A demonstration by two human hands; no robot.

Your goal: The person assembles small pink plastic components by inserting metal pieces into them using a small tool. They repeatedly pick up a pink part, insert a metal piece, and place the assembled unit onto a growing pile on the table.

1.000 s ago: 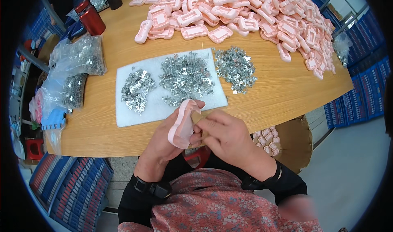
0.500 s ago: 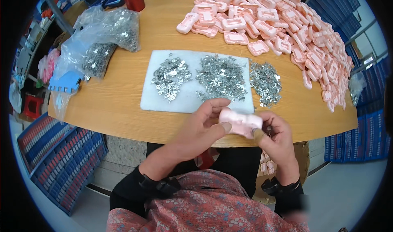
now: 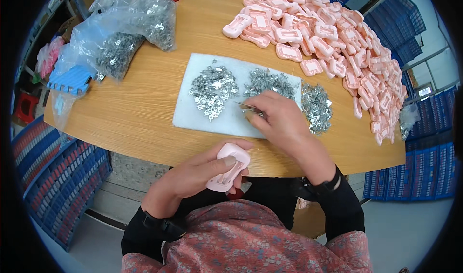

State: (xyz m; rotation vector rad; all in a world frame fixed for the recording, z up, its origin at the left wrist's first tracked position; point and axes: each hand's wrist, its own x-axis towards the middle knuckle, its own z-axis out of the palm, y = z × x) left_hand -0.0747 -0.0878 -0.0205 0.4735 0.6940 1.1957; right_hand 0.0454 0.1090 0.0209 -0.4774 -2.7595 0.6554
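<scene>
Shell (image 3: pixel 227 176), smooth pink plastic, in L fingers (image 3: pixel 221 165); R fingers (image 3: pixel 260 122) pinch slim metal tool (image 3: pixel 250 108) abv wht pad (image 3: pixel 236 124).

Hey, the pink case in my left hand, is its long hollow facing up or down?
Facing up: the pink case shows its long hollow to the camera, with the left hand partly covering it.

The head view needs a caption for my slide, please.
Left hand holding a pink casing, right hand over a white pad of metal pieces.
</scene>
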